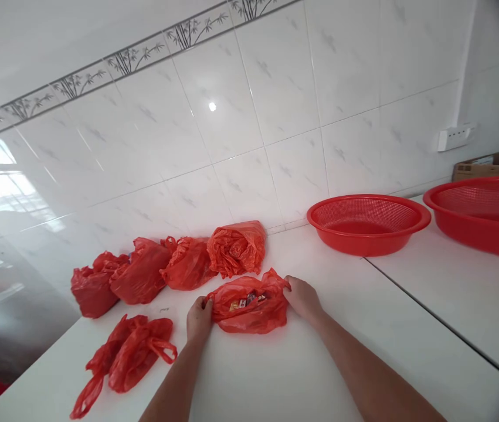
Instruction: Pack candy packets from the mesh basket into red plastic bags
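A red plastic bag (249,322) lies on the white table with its mouth spread open. Small wrapped packets (249,300) in yellow, white and dark colours show inside it; their exact kind is too small to make out. My left hand (199,318) pinches the bag's left edge, fingers closed on the plastic. At the right edge, my right hand (302,296) grips the bag's raised rim. Just behind stands a bunched red bag (238,249), close to the one I hold. Left of my left hand lie two limp red bags with loop handles (137,354).
Several filled red bags (143,272) stand in a row along the tiled wall. A red mesh basin (367,234) sits at the back right, with a second red basin (486,234) beside it. Behind that is a cardboard box (491,167). A seam (443,322) crosses the table's right side.
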Motion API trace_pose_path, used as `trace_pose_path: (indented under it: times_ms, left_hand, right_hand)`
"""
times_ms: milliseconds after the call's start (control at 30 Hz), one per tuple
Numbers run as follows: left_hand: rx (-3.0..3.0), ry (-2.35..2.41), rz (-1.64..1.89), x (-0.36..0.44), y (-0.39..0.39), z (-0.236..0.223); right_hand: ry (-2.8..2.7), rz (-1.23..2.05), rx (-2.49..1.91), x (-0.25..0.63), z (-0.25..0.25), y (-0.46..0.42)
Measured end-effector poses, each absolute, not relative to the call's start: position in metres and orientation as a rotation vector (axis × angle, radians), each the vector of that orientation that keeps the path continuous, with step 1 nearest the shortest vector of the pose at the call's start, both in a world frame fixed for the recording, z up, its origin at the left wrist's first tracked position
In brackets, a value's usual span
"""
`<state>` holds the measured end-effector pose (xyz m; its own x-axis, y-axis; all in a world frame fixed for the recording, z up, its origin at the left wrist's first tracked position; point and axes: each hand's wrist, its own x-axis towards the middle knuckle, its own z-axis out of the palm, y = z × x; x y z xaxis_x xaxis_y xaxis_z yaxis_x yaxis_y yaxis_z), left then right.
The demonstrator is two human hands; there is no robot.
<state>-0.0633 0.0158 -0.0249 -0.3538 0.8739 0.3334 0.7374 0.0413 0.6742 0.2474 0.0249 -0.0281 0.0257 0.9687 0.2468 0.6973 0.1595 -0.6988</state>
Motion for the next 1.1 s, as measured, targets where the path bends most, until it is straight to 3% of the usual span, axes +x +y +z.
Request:
trace_pose_path:
  times_ms: [300,667,1100]
  left_hand:
    - [1.561,2.236,1.263,-0.060,0.013,-0.021]
    - [1.445,2.156,1.447,-0.052,0.009,-0.015]
    - [1.518,1.672,1.499,-0.049,0.002,-0.015]
  right_hand:
    - [-1.957,0.489,-1.520,0.243,-0.027,0.019]
    - [-1.905,0.725,-1.359,0.261,-0.021,0.019]
    - [-1.732,0.862,-1.363,0.266,-0.022,0.030]
